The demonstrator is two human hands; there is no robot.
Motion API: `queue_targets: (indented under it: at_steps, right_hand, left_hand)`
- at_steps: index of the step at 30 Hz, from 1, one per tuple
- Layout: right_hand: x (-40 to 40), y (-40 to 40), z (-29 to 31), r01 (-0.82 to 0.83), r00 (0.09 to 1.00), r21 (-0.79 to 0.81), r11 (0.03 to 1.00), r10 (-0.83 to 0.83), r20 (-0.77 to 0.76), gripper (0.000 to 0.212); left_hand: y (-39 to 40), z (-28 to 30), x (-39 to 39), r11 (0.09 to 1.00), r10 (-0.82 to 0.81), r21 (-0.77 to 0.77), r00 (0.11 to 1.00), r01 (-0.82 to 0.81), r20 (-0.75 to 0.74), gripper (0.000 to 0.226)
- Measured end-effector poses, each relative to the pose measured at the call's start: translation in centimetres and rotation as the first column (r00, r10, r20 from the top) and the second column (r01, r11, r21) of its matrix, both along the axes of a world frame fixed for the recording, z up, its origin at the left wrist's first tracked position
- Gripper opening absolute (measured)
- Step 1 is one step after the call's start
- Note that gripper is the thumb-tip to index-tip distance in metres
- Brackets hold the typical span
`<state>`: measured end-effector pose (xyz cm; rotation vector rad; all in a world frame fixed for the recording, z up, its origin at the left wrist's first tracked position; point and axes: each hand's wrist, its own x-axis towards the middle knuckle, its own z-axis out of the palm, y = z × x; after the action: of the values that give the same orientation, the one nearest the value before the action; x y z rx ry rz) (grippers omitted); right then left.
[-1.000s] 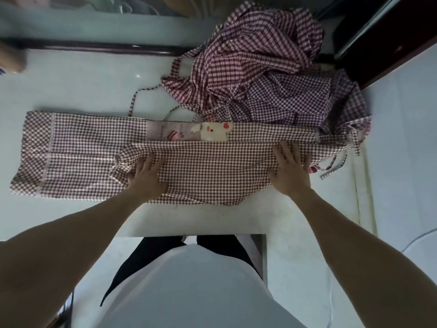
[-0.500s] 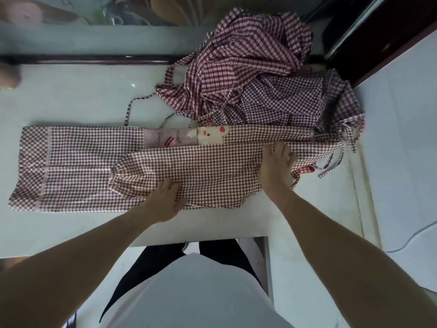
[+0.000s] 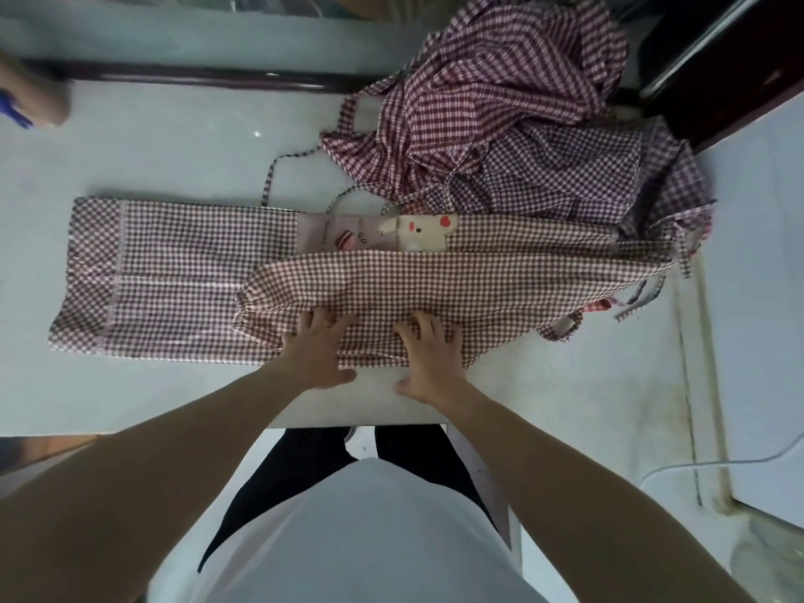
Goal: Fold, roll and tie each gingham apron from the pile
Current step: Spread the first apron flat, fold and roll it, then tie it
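the gingham apron (image 3: pixel 182 272) lies flat across the middle of the frame on the pale worktop (image 3: pixel 165 150), its long axis running left to right. its near long edge is folded up over the body, forming an upper layer (image 3: pixel 457 289) that spans from centre to the right of the frame. above the fold line, a printed pocket panel (image 3: pixel 348 237) with a cartoon animal patch (image 3: pixel 424 230) shows at centre. thin ties (image 3: pixel 644 298) trail off the right end of the apron onto the worktop.

the left hand (image 3: pixel 317 354) rests palm down on the near edge of the folded layer, just left of centre. fingers are spread and straight, pressing the fabric; the thumb lies on the bare worktop below the cloth. the grip is open, holding nothing.

the right hand (image 3: pixel 428 354) rests palm down just beside the left hand, right of centre, on the same near edge. fingers are spread and straight on the fabric; the thumb lies on the worktop. the grip is open, holding nothing.

the pile (image 3: pixel 513 106) of unfolded gingham aprons sits crumpled in the upper right of the frame, touching the far edge of the flat apron. a loose strap (image 3: pixel 278 167) from the pile runs toward upper centre.
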<state>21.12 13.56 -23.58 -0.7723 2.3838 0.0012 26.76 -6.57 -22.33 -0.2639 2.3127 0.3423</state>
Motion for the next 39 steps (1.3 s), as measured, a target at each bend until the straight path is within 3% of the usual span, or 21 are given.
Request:
queue_targets:
  at_steps: [4,7,14,18,22,25,27,29,32,34,36,39]
  right_hand:
    - [0.1,-0.6,-0.2,0.133,0.991,-0.077,0.988,-0.132,0.016,0.071]
    - [-0.4,-0.9,-0.2,0.194,0.981,-0.121,0.974,-0.194,0.008,0.053]
    - [-1.8,-1.5,0.2,0.268,0.962,-0.097,0.958,-0.26,0.084,0.034]
    - [-3.0,-2.3,0.7,0.178,0.976,0.031,0.984,-0.18,0.119,0.05]
    - [-2.1,-1.9,1.1,0.132,0.989,0.096,0.987,-0.125,-0.073,0.056]
    - [-1.7,0.3,1.2,0.12,0.97,0.094,0.988,-0.097,-0.222,0.047]
    - [-2.1,2.1,1.3,0.093,0.957,0.059,0.994,-0.073,-0.282,0.04]
    - [-2.7,3.4,1.8,0.098,0.956,0.012,0.995,-0.091,-0.279,0.033]
    - [-3.7,3.9,2.8,0.13,0.972,-0.05,0.99,-0.137,-0.189,0.029]
    - [-4.1,3.9,3.3,0.223,0.975,-0.042,0.974,-0.224,-0.014,0.035]
    - [-4.8,3.7,3.8,0.303,0.93,0.023,0.953,-0.301,0.21,0.037]
    - [-5.9,3.1,5.3,0.281,0.886,0.159,0.947,-0.319,0.337,0.027]
  left_hand:
    - [-1.4,-0.9,1.7,0.999,0.018,-0.045,0.997,-0.022,-0.069,0.109]
    - [-2.3,-1.5,2.6,0.997,0.047,-0.057,0.99,-0.055,-0.132,0.106]
    - [-3.0,-1.7,2.8,0.955,0.298,0.086,0.906,-0.285,-0.301,0.044]
    - [-4.2,-1.4,1.5,0.926,0.375,0.093,0.875,-0.365,-0.304,0.027]
    - [-5.5,-0.6,0.8,0.963,0.258,0.019,0.898,-0.269,-0.357,0.027]
    - [-6.1,-0.1,0.7,0.992,0.108,-0.037,0.971,-0.119,-0.214,0.037]
    - [-6.8,-0.1,0.9,0.996,0.089,0.012,0.972,-0.089,-0.217,0.042]
    - [-7.7,-0.7,1.5,0.986,0.123,0.149,0.934,-0.077,-0.335,0.047]
    - [-8.4,-0.9,2.2,0.966,0.118,0.26,0.908,-0.011,-0.402,0.067]
    - [-8.5,-0.1,2.1,0.956,0.11,0.292,0.955,-0.026,-0.277,0.081]
    - [-8.5,1.0,1.9,0.967,0.007,0.256,0.996,0.017,-0.094,0.063]
    - [-8.7,1.2,2.1,0.971,-0.176,0.163,0.984,0.172,0.006,0.035]
